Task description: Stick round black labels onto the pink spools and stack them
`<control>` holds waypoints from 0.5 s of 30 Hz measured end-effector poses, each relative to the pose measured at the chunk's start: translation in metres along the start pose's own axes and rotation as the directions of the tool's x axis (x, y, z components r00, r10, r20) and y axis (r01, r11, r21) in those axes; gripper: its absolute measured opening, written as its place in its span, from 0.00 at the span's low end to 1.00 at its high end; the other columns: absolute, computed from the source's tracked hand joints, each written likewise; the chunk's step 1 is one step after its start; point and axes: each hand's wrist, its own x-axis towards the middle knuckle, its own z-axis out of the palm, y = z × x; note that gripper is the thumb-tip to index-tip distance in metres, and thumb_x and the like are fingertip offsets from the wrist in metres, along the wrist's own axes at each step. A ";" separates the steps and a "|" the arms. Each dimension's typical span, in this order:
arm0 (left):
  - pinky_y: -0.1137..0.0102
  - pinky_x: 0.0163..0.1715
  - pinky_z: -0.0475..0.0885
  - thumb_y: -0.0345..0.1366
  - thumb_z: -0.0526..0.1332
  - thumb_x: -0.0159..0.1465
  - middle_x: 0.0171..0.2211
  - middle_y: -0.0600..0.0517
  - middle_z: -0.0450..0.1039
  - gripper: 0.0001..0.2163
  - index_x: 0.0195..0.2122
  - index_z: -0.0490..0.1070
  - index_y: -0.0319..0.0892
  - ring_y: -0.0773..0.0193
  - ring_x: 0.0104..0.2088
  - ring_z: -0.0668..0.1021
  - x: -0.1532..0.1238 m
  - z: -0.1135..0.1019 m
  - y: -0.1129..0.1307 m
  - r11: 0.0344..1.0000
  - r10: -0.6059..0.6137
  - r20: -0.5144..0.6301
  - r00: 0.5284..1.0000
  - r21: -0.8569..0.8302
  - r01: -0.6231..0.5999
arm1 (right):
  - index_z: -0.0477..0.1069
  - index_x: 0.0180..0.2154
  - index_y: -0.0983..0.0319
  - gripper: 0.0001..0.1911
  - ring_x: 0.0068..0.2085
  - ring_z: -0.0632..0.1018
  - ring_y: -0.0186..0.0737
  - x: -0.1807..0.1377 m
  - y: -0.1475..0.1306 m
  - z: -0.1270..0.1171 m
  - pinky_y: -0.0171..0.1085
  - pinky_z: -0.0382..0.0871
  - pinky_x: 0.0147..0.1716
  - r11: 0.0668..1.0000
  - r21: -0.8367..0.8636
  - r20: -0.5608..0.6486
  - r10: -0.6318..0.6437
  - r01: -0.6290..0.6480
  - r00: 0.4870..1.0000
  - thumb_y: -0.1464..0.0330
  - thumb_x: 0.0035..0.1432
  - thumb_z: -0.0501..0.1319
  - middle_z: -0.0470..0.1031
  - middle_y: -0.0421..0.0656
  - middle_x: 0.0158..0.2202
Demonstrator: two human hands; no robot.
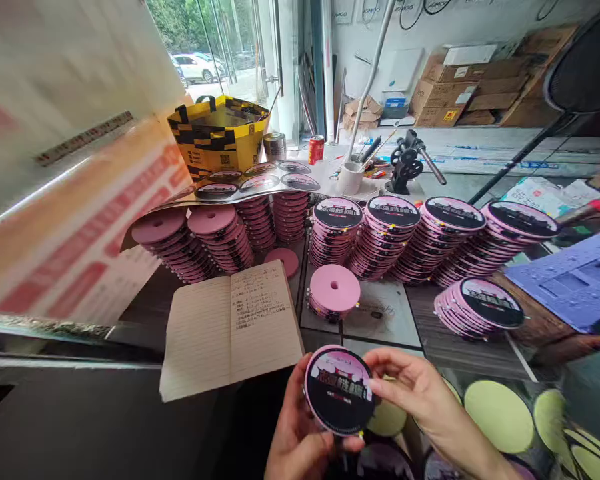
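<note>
My left hand [300, 427] is wrapped around a pink foam spool [340, 390] from the left and below. A round black-and-pink printed sticker covers its upper face, and small pin heads show at its rim. My right hand [415, 383] pinches the right edge of the same spool between thumb and fingers. Just beyond my hands stands a short stack of pink spools [334, 290] with a bare top and a centre hole. Round yellow-green sheets [499, 415] lie under and beside my right forearm.
An open handwritten notebook [233, 333] lies left of my hands. Stickered spool stacks [393, 240] stand at the back right, bare-topped stacks [215, 233] at the back left under a sticker sheet [260, 183]. A yellow bag [220, 137], a red can [316, 149] and a white cup [350, 177] stand behind.
</note>
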 end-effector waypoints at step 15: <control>0.65 0.28 0.78 0.31 0.69 0.48 0.49 0.50 0.72 0.24 0.46 0.70 0.57 0.49 0.43 0.76 0.003 0.002 -0.006 0.996 0.073 -0.025 0.997 0.048 -0.072 | 0.75 0.31 0.60 0.10 0.30 0.72 0.34 0.000 -0.001 0.003 0.31 0.66 0.31 1.000 -0.003 -0.011 -0.007 0.007 1.000 0.65 0.43 0.69 0.75 0.40 0.28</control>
